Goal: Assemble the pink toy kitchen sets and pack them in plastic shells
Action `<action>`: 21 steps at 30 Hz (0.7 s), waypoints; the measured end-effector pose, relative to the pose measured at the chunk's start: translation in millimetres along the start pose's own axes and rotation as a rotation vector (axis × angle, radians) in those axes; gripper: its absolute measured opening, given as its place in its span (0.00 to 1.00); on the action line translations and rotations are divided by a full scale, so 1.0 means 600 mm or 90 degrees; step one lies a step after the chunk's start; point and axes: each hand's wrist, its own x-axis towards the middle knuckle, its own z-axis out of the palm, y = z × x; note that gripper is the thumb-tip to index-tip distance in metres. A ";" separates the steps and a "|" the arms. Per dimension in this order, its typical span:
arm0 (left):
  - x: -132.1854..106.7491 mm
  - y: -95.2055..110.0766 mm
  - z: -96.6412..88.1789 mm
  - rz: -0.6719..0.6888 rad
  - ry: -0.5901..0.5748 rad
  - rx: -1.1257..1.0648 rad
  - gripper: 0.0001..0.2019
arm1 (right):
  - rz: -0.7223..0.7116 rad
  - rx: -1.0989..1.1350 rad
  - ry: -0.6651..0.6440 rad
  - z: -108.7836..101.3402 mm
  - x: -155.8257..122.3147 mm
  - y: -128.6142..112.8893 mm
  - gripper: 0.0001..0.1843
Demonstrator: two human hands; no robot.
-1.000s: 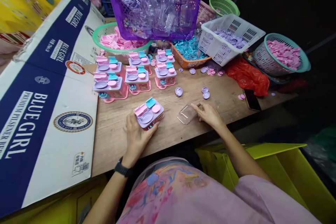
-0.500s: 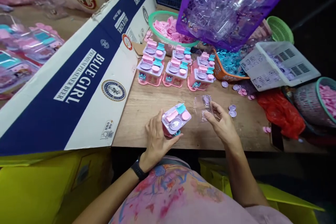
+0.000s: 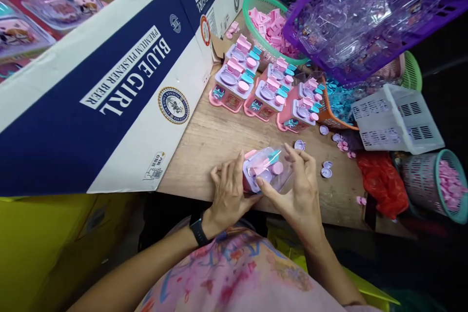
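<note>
Near the front edge of the table, my left hand (image 3: 230,187) grips a small toy kitchen unit (image 3: 250,179) with a lilac top and pink and turquoise pieces on it. My right hand (image 3: 298,185) pinches a clear plastic cover (image 3: 287,175) between thumb and fingers, and the cover lies over the toy's top. Whether its edges sit all the way down cannot be made out. A lilac cup-like piece (image 3: 300,145) rests on the wood just beyond my right fingertips. Several similar toy units (image 3: 230,85) stand in rows farther back.
A tall beer carton (image 3: 146,87) walls off the left. Behind the rows are a green basket (image 3: 252,24) of pink parts and a purple crate (image 3: 351,75) of clear covers. On the right stand an orange basket (image 3: 327,112), a white basket (image 3: 398,126) and a red plastic bag (image 3: 382,183).
My right hand has brought the clear cover left, from beside the toy kitchen unit onto its top. My left hand keeps its hold. The camera view has shifted.
</note>
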 end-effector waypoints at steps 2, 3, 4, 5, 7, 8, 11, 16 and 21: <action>0.001 0.000 0.000 0.004 0.000 0.005 0.49 | -0.012 -0.035 -0.025 0.007 -0.003 0.000 0.43; 0.001 -0.001 0.000 0.006 0.000 0.005 0.48 | -0.017 -0.057 -0.032 0.010 -0.003 -0.001 0.42; 0.001 -0.001 0.000 0.008 0.000 0.004 0.48 | -0.021 -0.081 -0.035 0.012 -0.004 -0.001 0.41; 0.001 -0.002 0.000 0.009 -0.001 0.001 0.47 | -0.026 -0.103 -0.034 0.012 -0.003 -0.002 0.40; 0.001 -0.003 -0.002 0.008 -0.002 -0.006 0.47 | -0.039 -0.145 -0.030 0.009 0.000 -0.004 0.38; 0.001 -0.003 -0.003 0.007 -0.002 -0.010 0.47 | -0.048 -0.166 -0.031 0.005 0.002 -0.006 0.37; 0.003 -0.002 -0.005 0.006 -0.006 -0.025 0.48 | -0.082 -0.223 -0.046 -0.006 0.010 -0.012 0.36; 0.003 -0.007 -0.006 0.005 -0.017 -0.055 0.50 | -0.119 -0.306 -0.059 -0.012 0.015 -0.016 0.37; 0.007 -0.029 -0.038 -0.033 -0.113 -0.305 0.43 | -0.136 -0.362 -0.061 -0.012 0.015 -0.017 0.37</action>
